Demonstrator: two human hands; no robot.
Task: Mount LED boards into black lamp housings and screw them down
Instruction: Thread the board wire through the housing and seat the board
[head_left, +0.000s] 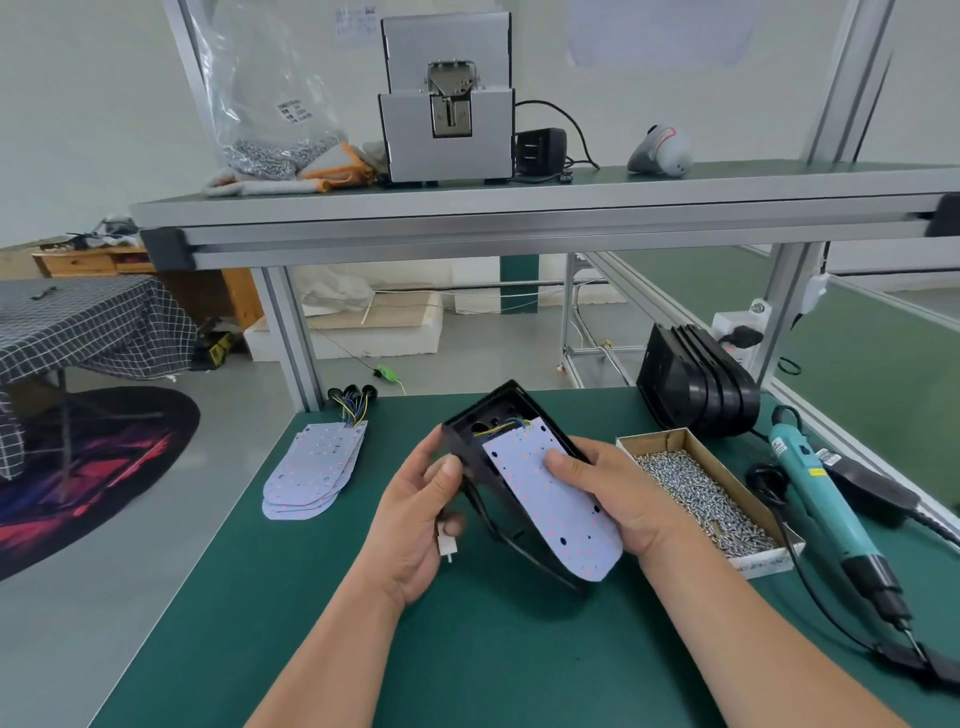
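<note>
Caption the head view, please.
Left hand and right hand seat an LED board in a black lamp housing; screw box and screwdriver lie nearby.

No legible txt anywhere

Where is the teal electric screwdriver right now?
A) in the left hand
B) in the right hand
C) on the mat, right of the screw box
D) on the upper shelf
C: the teal screwdriver lies on the green mat beside the screw box, while the left hand and right hand hold the black housing.
</note>
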